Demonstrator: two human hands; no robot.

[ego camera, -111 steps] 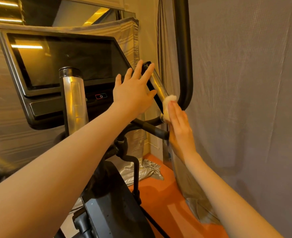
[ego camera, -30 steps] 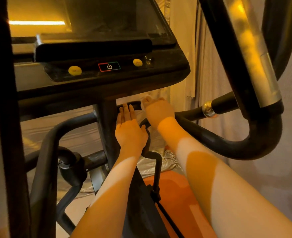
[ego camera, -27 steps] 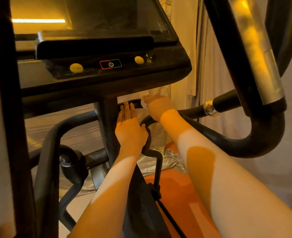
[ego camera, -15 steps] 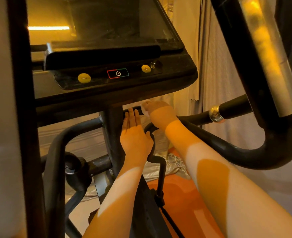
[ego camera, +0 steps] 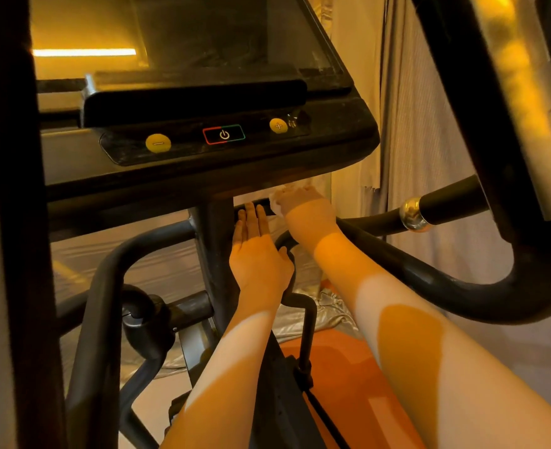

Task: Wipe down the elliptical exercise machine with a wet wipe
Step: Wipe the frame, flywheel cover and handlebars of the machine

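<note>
The black elliptical fills the view, its console [ego camera: 222, 137] with yellow buttons and a power button overhead. Under the console, my right hand [ego camera: 303, 205] grips a white wet wipe [ego camera: 275, 200] and holds it against a short black bar [ego camera: 254, 207] beside the central post [ego camera: 214, 254]. Most of the wipe is hidden by my fingers. My left hand [ego camera: 258, 254] lies flat with straight fingers against the post, fingertips touching the same bar.
A thick curved black handlebar [ego camera: 462, 293] sweeps across the right, with a gold ring [ego camera: 413, 213] on a thinner bar behind it. A silver-and-black moving arm [ego camera: 511, 92] rises at upper right. Grey curtain [ego camera: 423, 140] hangs behind; orange floor [ego camera: 348, 384] lies below.
Since 3.7 s ago both hands left the upper right handle and came down under the console. Over the last second they have hardly shifted; the view has drifted slightly.
</note>
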